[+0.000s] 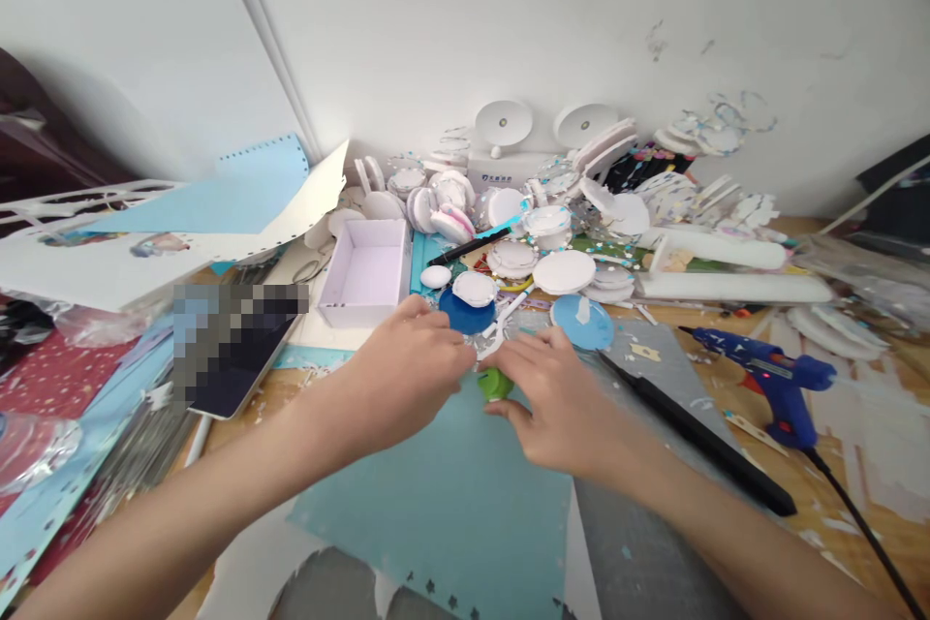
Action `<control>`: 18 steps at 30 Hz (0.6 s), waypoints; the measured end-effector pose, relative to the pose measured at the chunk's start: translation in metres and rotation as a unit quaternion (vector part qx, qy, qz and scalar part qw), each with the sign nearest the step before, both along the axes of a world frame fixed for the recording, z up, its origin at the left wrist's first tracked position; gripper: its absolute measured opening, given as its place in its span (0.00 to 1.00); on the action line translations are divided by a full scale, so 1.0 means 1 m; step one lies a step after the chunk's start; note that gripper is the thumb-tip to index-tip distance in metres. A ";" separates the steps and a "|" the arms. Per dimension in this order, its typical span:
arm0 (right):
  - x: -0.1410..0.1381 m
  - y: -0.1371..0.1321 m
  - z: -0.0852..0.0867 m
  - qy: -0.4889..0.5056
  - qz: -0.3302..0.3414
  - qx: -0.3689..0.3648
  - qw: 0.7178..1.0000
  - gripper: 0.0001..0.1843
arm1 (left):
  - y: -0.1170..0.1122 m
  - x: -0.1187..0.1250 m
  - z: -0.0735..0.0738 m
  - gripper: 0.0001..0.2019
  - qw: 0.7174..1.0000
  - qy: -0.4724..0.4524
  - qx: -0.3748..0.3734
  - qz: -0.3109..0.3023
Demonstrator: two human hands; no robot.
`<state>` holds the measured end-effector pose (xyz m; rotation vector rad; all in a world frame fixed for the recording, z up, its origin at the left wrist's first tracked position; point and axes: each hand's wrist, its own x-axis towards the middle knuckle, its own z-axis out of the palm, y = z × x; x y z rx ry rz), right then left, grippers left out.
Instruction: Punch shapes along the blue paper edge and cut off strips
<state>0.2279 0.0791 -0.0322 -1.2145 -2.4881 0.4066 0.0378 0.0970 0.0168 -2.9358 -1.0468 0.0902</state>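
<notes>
My left hand (pixel 411 370) and my right hand (pixel 556 402) meet over a light blue paper sheet (pixel 443 504) in the middle of the table. Both have their fingers curled and pinched together around a small green object (pixel 495 385) between them. Its shape is mostly hidden by the fingers. Just beyond the fingertips lie a dark blue disc (pixel 466 313) and a small pair of scissors with white handles (pixel 501 325). A lighter blue disc (pixel 581 322) sits to the right of them.
A white open box (pixel 365 273) stands behind my left hand. Several white round foam pieces (pixel 563 271) pile up against the wall. A blue glue gun (pixel 774 378) and a black ruler (pixel 697 436) lie at the right. A tablet (pixel 232 358) and paper sheets lie at the left.
</notes>
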 end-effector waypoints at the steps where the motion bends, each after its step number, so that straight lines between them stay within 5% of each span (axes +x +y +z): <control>1: 0.000 0.000 0.000 0.000 0.001 0.004 1.000 0.08 | -0.003 0.003 0.001 0.08 1.000 -0.006 0.017 0.000; 6: -0.003 -0.003 0.002 0.005 0.007 0.026 1.000 0.05 | -0.013 0.023 -0.008 0.18 0.995 -0.014 0.097 0.007; 11: -0.004 -0.004 0.000 -0.001 -0.011 0.036 0.999 0.06 | -0.005 0.025 -0.022 0.16 0.996 -0.074 0.057 0.012; 18: -0.006 -0.003 -0.002 -0.016 0.008 0.002 1.000 0.06 | -0.005 0.018 -0.019 0.17 0.999 -0.039 0.030 0.023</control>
